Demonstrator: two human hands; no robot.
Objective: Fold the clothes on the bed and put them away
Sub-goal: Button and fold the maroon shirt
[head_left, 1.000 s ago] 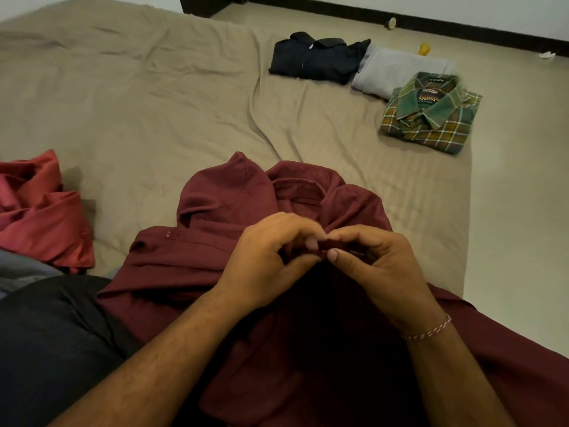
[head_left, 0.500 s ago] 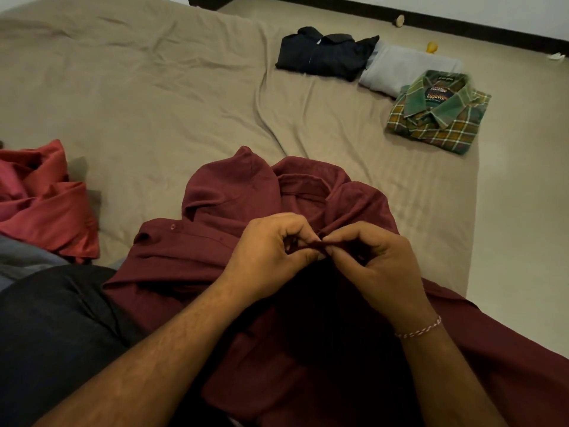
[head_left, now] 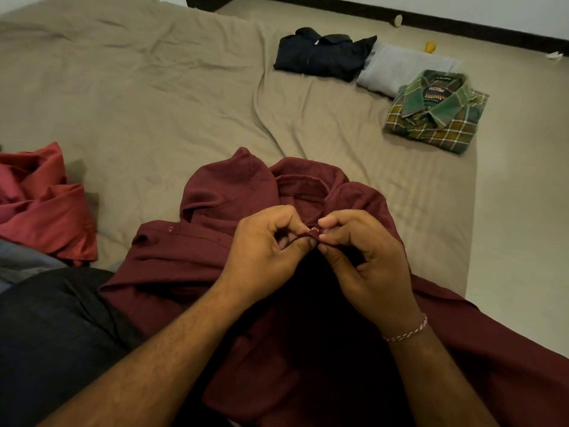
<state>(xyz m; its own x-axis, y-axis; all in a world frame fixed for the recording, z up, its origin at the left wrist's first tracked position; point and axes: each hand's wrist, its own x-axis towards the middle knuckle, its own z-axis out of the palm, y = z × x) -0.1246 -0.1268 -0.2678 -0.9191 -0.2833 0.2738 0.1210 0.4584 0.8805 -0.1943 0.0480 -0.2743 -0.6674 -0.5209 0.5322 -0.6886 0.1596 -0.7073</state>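
A maroon shirt (head_left: 221,192) lies over my lap and the bed, collar pointing away from me. My left hand (head_left: 264,251) and my right hand (head_left: 366,257) meet at its front placket just below the collar. Both pinch the fabric edges between thumb and fingers, with a small pale button showing between the fingertips. A second button sits on the placket to the left. Folded at the far right of the bed lie a black shirt (head_left: 323,53), a grey garment (head_left: 400,67) and a green plaid shirt (head_left: 437,112).
A crumpled red garment (head_left: 40,198) lies at the bed's left edge over grey cloth (head_left: 18,263). My dark-trousered leg (head_left: 52,343) fills the lower left. The tan bedsheet (head_left: 154,103) spreads out behind the shirt. The floor (head_left: 523,195) runs along the right, with small objects by the wall.
My fingertips have shifted slightly on the placket and the button now shows between them. The view has tilted a little.
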